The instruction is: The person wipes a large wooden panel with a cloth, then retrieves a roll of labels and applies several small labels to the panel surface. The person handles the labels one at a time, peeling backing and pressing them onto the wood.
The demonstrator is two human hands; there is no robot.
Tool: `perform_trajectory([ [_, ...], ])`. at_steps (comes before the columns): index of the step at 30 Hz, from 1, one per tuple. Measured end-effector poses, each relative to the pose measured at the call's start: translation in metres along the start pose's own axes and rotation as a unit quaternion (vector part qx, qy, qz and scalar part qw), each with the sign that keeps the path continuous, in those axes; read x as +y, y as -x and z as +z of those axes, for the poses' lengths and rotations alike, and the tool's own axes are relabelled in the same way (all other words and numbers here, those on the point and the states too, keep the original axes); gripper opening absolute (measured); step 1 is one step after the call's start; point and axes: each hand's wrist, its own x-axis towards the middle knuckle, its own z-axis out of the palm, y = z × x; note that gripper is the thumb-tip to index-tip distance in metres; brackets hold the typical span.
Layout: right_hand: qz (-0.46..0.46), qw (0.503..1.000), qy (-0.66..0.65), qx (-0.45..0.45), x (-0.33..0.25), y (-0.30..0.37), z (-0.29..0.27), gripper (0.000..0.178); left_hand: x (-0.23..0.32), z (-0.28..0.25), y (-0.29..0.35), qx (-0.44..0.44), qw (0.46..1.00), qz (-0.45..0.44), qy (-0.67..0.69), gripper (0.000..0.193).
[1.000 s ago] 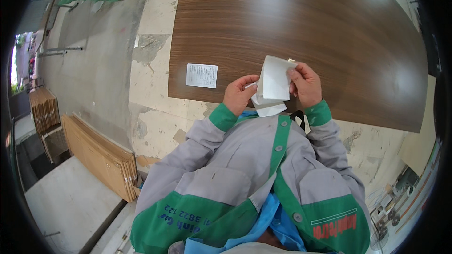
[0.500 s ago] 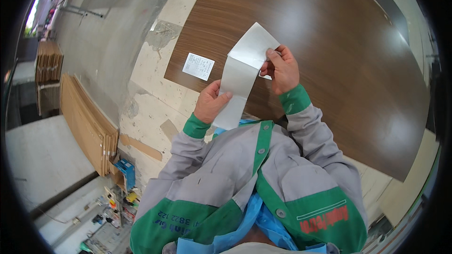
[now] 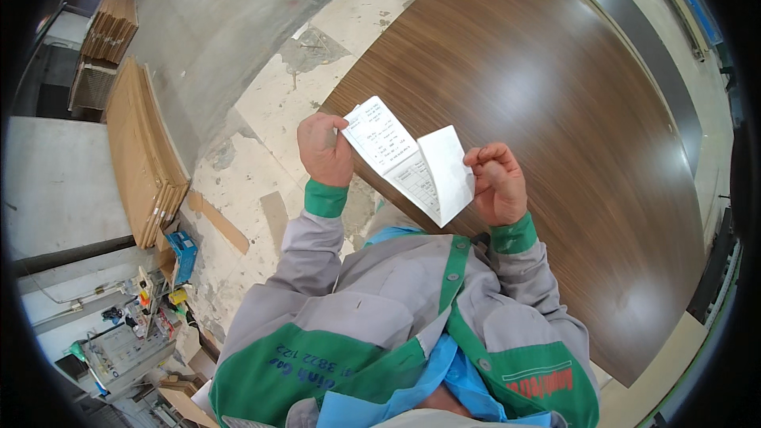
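Note:
Between my hands I hold a strip of white printed labels (image 3: 380, 136), creased into panels, above the near left edge of a dark brown wood-grain board (image 3: 507, 71). My left hand (image 3: 326, 148) is closed, pinching the left end of the strip between thumb and fingers. On the other side, my right hand (image 3: 499, 184) grips the blank folded-over panel (image 3: 449, 170) at its right edge. Printing shows on the left and middle panels, while the right panel turns its plain back up. The loose label seen on the board earlier cannot be made out apart from the strip.
Flattened cardboard sheets (image 3: 143, 154) lean in a stack at the left. Below them stands a blue box (image 3: 183, 257) near a cluttered heap of tools (image 3: 147, 301). A grey panel (image 3: 634, 40) lies beyond the board. A worn, patchy floor (image 3: 269, 103) runs along its left side.
The strip has been turned from its plain back to its printed face and partly folded. My left hand moved left and up, my right hand lower. The view has shifted.

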Motion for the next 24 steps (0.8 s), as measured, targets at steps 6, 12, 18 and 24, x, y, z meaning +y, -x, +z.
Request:
perform_trajectory([
  [6, 0.065, 0.982, 0.130, 0.120, 0.020, 0.009, -0.003, 0.058, -0.027, 0.004, 0.001, 0.017, 1.000, -0.015, -0.005, 0.015],
  [12, 0.034, 0.984, 0.173, 0.014, 0.018, -0.005, -0.034, 0.021, -0.035, -0.015, 0.006, 0.033, 0.993, 0.033, -0.107, 0.014],
  [18, -0.008, 0.999, -0.036, -0.007, -0.015, -0.044, -0.062, 0.019, -0.010, -0.054, 0.014, -0.138, 0.978, 0.111, -0.109, 0.032],
  [24, 0.047, 0.980, -0.116, -0.156, -0.011, -0.076, -0.069, 0.010, 0.039, -0.076, 0.018, -0.348, 0.918, -0.038, 0.185, 0.074],
])
